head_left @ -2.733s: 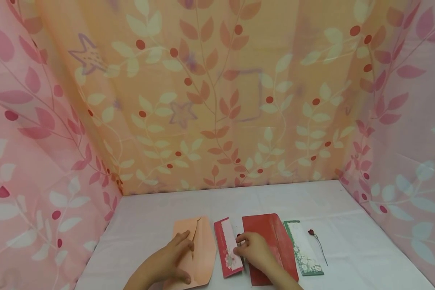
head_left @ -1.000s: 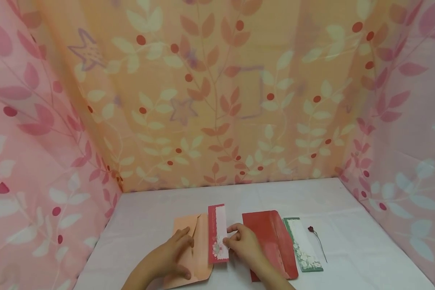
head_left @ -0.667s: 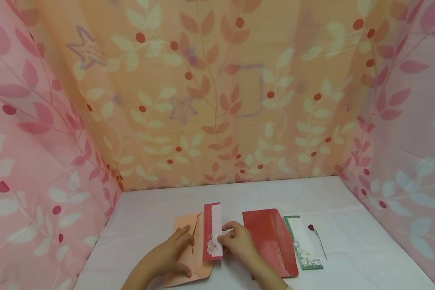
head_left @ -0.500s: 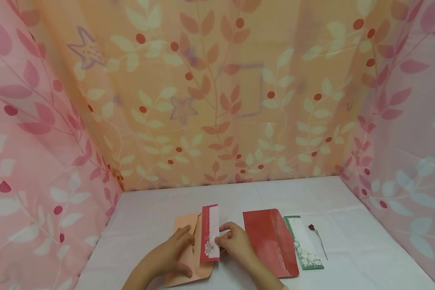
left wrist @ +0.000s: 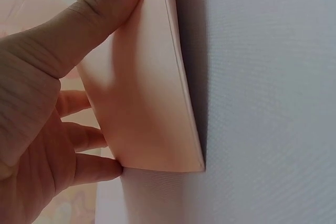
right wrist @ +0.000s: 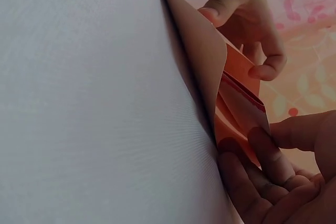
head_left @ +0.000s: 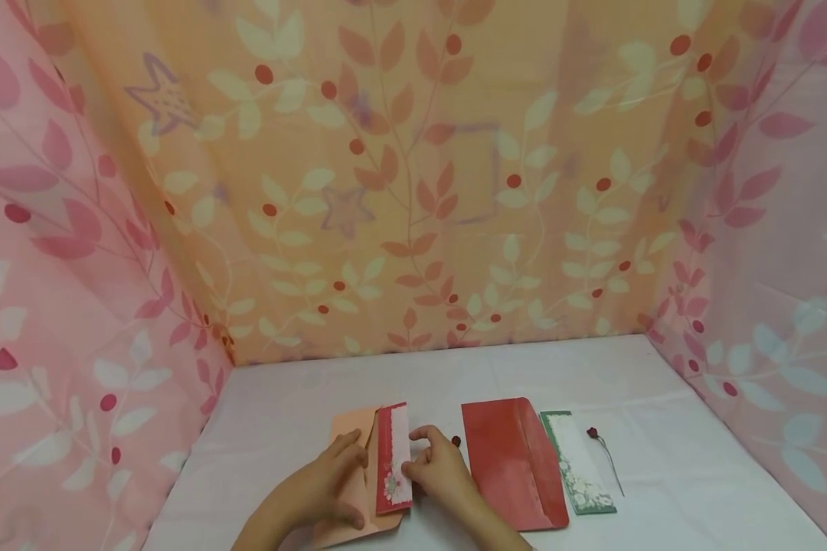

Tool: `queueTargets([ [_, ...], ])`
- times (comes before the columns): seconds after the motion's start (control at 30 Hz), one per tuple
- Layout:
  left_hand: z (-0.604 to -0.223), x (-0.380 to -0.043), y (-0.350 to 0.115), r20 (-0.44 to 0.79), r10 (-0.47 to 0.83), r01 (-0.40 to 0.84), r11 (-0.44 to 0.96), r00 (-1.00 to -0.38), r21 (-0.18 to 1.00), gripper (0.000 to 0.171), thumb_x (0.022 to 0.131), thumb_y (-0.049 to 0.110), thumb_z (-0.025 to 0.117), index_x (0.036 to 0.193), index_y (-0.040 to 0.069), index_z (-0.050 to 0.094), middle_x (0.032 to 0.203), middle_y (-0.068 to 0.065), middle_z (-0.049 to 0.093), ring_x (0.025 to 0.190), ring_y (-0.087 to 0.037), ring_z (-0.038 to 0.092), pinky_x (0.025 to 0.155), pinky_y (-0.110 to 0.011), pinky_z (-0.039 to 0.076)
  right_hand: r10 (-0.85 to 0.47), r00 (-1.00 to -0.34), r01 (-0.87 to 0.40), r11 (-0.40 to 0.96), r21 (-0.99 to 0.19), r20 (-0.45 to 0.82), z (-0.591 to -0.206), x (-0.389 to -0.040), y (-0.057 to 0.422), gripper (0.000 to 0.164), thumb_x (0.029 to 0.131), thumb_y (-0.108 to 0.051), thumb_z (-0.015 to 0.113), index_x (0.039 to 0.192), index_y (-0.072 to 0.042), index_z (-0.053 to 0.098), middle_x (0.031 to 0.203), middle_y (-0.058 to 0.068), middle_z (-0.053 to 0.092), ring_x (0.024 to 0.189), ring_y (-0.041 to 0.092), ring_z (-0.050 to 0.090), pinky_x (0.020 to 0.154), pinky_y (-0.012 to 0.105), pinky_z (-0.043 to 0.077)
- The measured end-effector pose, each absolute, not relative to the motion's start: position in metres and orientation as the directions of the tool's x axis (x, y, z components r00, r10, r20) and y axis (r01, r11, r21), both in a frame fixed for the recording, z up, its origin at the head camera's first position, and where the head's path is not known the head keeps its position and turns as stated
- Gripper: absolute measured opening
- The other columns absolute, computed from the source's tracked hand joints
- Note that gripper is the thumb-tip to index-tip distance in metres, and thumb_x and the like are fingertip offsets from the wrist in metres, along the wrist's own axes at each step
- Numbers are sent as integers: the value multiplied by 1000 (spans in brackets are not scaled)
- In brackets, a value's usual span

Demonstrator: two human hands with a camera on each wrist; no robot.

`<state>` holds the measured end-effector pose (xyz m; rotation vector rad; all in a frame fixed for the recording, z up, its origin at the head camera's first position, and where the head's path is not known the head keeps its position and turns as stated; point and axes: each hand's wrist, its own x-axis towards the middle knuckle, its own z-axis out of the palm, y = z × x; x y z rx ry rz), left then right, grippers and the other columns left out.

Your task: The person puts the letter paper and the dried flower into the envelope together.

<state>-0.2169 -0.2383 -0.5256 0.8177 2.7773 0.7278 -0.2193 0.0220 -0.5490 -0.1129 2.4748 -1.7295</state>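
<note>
The left hand (head_left: 324, 482), fingers spread, steadies the peach envelope (head_left: 361, 493), while the right hand (head_left: 442, 473) pinches the red-bordered floral card (head_left: 394, 455) by its right edge, leaving the opposite edge free at the envelope's mouth.

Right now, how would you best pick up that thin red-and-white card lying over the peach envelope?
I'd probably pinch the card by its right long edge, coming from the right. It looks thin, and its left side overlaps the peach envelope, while that right edge faces outward.
</note>
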Motion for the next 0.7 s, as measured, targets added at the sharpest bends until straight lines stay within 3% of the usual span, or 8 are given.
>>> queueTargets([
  [0.7,-519,-216,-237,-25,543,459,733,-839,502,70,63,67,85,114,35,49,163,-18,33,146,-50,35,102,-65,47,-147,-987,-12,456,-890,-62,-551,-217,10,55,78,-16,85,125,-12,57,64,-1,63,57,15,57,50,32,44],
])
